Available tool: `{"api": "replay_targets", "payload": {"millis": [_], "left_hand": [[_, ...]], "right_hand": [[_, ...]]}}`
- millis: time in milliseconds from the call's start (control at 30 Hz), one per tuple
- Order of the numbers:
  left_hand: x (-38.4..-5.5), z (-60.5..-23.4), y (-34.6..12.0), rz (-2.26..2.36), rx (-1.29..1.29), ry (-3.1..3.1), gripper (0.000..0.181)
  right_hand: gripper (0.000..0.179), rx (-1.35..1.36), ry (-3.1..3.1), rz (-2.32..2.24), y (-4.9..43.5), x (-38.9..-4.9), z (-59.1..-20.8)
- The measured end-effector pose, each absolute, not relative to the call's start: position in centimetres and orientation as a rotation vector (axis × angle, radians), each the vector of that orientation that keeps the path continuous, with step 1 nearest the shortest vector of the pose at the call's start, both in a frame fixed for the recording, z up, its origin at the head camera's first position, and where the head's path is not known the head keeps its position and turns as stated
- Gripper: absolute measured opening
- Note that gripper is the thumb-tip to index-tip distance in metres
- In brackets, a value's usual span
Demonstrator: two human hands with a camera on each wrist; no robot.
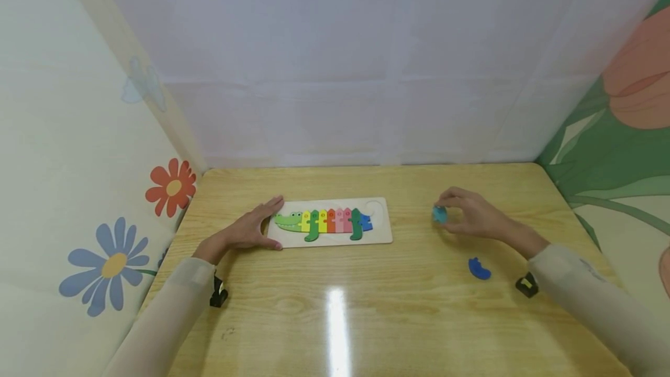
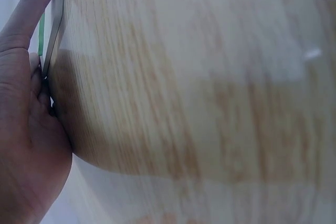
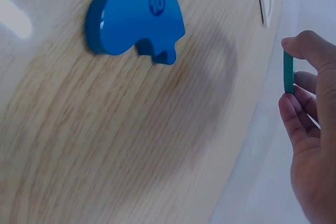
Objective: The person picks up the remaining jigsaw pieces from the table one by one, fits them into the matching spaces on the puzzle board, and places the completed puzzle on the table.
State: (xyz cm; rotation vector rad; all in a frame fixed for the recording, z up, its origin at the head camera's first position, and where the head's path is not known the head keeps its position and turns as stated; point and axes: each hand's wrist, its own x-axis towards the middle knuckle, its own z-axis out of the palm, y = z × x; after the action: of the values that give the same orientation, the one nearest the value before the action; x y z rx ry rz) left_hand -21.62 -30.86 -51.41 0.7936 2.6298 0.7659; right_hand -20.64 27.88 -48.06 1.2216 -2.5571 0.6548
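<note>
A wooden puzzle board [image 1: 378, 236] lies flat on the table with a colourful crocodile [image 1: 335, 221] made of pieces set in it. At its right end is an unfilled curled outline. My left hand [image 1: 250, 227] holds the board's left end, thumb at the near corner and fingers at the far one. The board's edge [image 2: 54, 35] shows beside the thumb in the left wrist view. To the right of the board, my right hand [image 1: 473, 215] pinches a teal puzzle piece [image 3: 288, 72] above the table. A blue curved piece [image 3: 136, 19] numbered 10 lies nearer my right forearm.
The wood-grain table [image 1: 282, 313] has a bright light reflection near its front. A pale cloth [image 1: 335, 103] hangs behind it, with flower-printed cloths at both sides. Small black devices [image 1: 526, 285] sit at my wrists.
</note>
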Motion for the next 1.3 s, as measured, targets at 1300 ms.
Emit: {"api": "replay_targets", "payload": {"millis": [1300], "left_hand": [[-21.7,-51.6,-30.9,0.776,0.787,2.630,0.122]], "right_hand": [[0.045,1.274,-2.611,0.756,23.2,-21.6,-48.1]]}}
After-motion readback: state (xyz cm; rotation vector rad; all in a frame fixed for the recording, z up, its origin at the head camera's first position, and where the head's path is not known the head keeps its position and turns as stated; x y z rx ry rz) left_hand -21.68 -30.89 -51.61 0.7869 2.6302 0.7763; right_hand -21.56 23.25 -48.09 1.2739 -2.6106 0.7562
